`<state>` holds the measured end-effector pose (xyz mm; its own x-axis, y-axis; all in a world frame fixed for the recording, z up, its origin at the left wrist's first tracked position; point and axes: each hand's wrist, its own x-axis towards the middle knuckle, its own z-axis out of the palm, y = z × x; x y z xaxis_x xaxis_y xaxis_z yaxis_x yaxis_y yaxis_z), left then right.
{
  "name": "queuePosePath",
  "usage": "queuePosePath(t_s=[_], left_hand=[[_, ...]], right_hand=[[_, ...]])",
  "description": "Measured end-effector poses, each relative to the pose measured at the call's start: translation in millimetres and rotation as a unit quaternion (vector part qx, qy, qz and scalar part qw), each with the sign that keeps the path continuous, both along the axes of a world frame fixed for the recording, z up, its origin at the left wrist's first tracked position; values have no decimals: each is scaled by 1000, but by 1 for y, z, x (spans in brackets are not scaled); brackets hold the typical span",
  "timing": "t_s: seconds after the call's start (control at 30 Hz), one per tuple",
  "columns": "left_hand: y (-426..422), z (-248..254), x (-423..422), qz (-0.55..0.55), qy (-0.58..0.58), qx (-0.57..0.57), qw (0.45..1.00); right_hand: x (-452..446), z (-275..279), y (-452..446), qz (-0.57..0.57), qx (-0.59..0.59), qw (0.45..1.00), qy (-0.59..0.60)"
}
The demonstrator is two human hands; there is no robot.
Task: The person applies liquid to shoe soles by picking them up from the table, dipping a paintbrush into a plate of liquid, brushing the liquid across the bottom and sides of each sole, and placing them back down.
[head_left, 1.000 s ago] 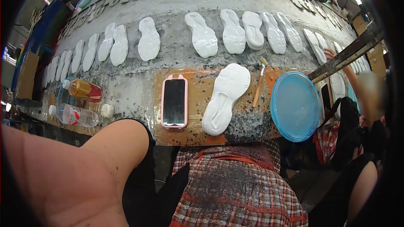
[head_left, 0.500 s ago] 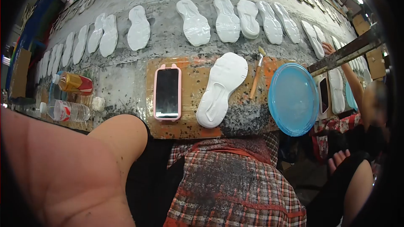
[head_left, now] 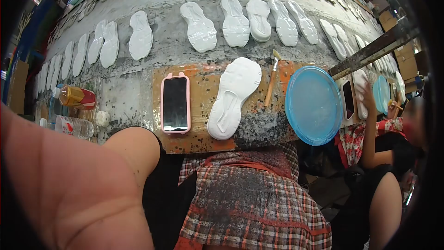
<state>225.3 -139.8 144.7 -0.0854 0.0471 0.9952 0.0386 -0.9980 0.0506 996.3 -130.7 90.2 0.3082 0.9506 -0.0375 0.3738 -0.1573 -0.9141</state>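
My left hand point(head_left: 78, 190) is very close to the camera at the lower left, showing its palm and wrist; its fingers are out of view. Beyond it are two bottles, one with amber liquid point(head_left: 76, 96), the other clear point(head_left: 74, 127). A white shoe sole point(head_left: 235, 97) lies on the brown board point(head_left: 199, 146), between a pink-cased phone point(head_left: 175, 104) and a wooden-handled brush point(head_left: 271, 81). Right of the brush sits a round, pale blue lid or container point(head_left: 314, 105). No part of my right hand shows.
Rows of white soles point(head_left: 140, 35) cross the grey table point(head_left: 125, 88). A metal bar point(head_left: 370, 53) slants in from the right. Beyond it, a co-worker's raised hand point(head_left: 368, 96) is near another sole and phone. A plaid apron point(head_left: 254, 203) covers my lap.
The view has shifted, moving table objects left and slightly up. The co-worker's hand has left the far soles and come nearer the table's front edge. My left palm remains close to the camera.
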Motion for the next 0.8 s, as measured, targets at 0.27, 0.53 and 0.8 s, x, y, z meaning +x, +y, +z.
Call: queuePosePath(t_s=[0.27,0.53,0.8], left_hand=[[-2,5,0,-6,-3,-12,1000],[2,4,4,-27,-5,-30,999],[26,18,38,-25,1,-21,999]], right_hand=[[-72,14,-55,419,108,767,-474],[-453,212,-120,170,793,582,-53],[-424,59,-1,144,143,965,-166]])
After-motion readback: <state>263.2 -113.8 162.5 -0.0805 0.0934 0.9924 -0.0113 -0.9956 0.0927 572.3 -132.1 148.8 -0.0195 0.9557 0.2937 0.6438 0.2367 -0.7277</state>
